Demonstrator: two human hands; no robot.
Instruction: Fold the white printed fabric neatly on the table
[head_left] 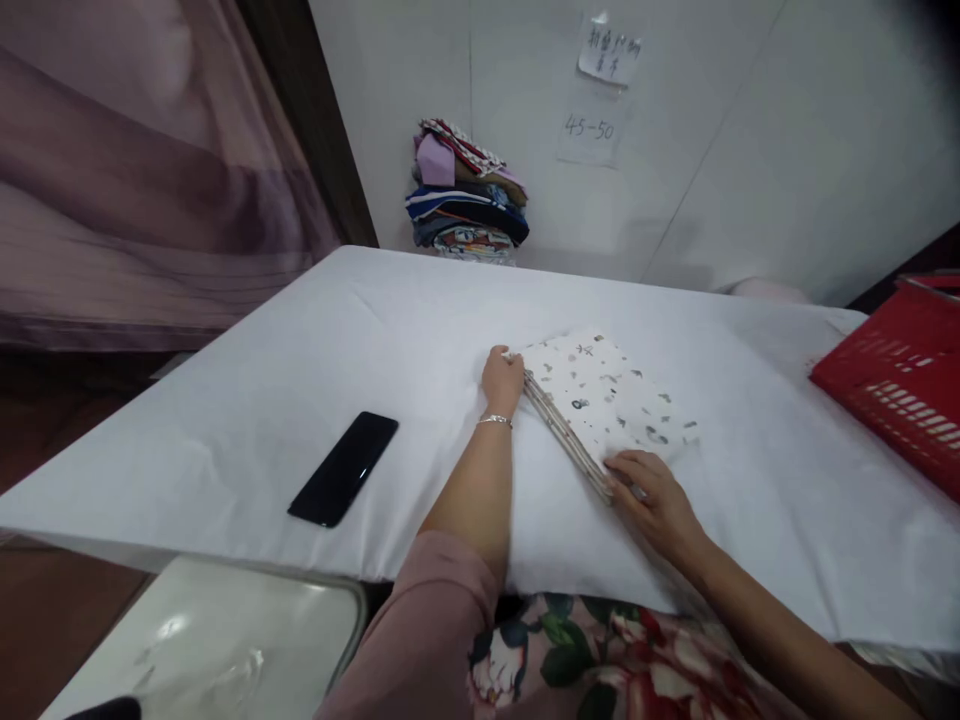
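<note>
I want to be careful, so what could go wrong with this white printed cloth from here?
The white cloth with small dark prints might spread at its layered edge if the left hand or right hand slips. Tugging the white fabric tablecover could also shift the flat black rectangular phone on it.

On the wall (705,110) right of the pile of folded clothes (469,205), I can read "45-50" handwritten on the lower sheet (589,132). Also right of that pile, the upper sheet (609,52) carries two lines of handwritten Chinese characters, too blurred for me to make out.
</note>
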